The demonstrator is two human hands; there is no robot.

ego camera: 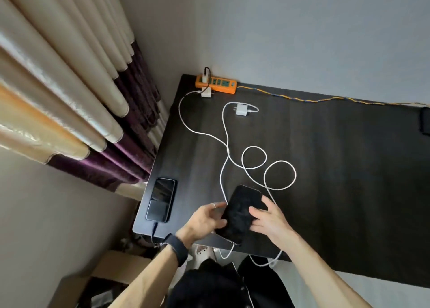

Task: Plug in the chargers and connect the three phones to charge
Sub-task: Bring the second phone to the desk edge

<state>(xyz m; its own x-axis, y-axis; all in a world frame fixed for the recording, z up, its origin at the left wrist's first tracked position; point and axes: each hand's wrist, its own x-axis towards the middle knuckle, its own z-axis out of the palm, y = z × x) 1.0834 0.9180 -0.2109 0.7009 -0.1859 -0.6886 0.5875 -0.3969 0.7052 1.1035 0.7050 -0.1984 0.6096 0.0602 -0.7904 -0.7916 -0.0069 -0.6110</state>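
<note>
A person's two hands close on a black phone (240, 211), a glossy slab with rounded corners, near the front edge of a dark, wood-grained bench (337, 158). The left hand (206, 219), a ring on one finger and a black band (178, 247) at the wrist, curls its fingers round the phone's left edge. The right hand (267, 219) lies on top with its fingers spread and nearly straight, the thumb along the right edge. Two white braided cables (280, 175) cross the bench in loose loops, pass beside the phone and drop over the front edge; whether one is plugged into its near end cannot be told. At the far left corner, against the wall, sits a blocky orange power strip (217, 85) with a yellow-and-blue twisted cord (302, 99) running off to the right. A small white plug with a black lead stands in it, a white charger (206, 92) lies just in front of it, and a second white charger (241, 109) lies apart on the bench with its prongs bare. A second phone (161, 200), its screen reflective, lies flat at the bench's left edge, a dark cable at its near end. Pleated cream and purple curtains (69, 98) hang at the left.
</note>
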